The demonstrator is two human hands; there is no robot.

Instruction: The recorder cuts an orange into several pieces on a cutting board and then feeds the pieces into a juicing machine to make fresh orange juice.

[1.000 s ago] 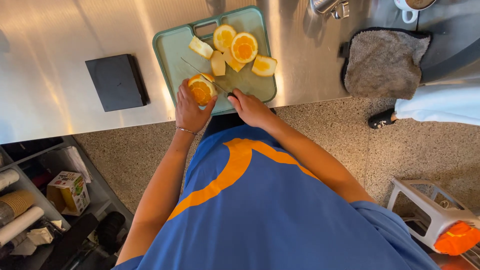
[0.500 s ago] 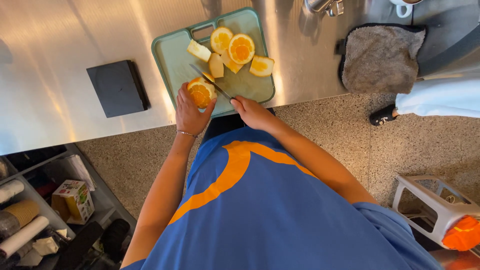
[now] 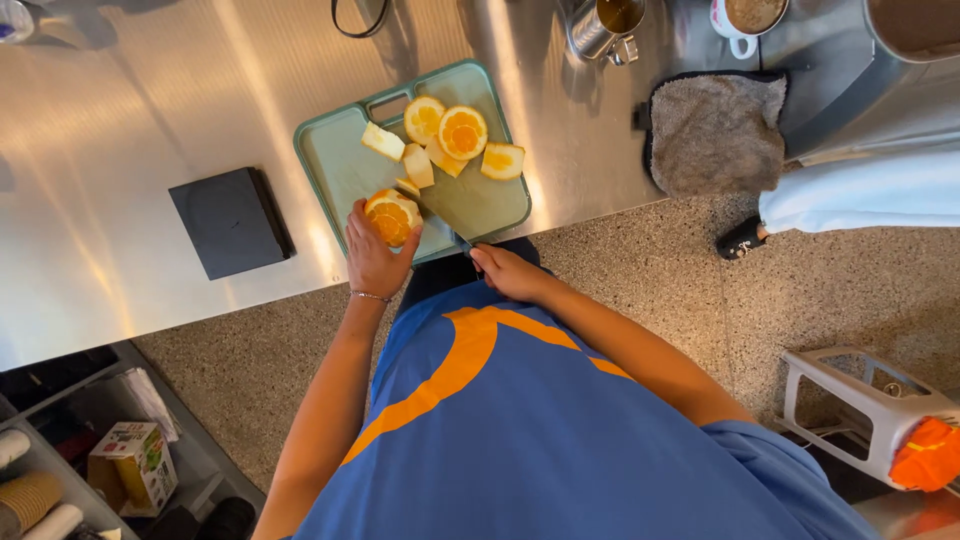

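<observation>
A green cutting board (image 3: 340,170) lies on a steel counter. My left hand (image 3: 375,255) grips a partly peeled orange (image 3: 392,216) on the board's near edge. My right hand (image 3: 505,268) holds a knife (image 3: 437,215) whose blade points toward the orange. Orange slices (image 3: 462,132) and pieces of cut peel (image 3: 383,142) lie at the board's far end.
A black square pad (image 3: 232,220) sits left of the board. A grey cloth (image 3: 718,132) lies at the right, with a metal jug (image 3: 603,25) and a mug (image 3: 745,17) behind. Another person's white sleeve (image 3: 860,190) and shoe (image 3: 742,238) are at the right. A small step stool (image 3: 865,410) stands on the floor.
The view has shifted slightly. My hands stay at the board's near edge with the orange and the knife; the blade keeps working beside the orange.
</observation>
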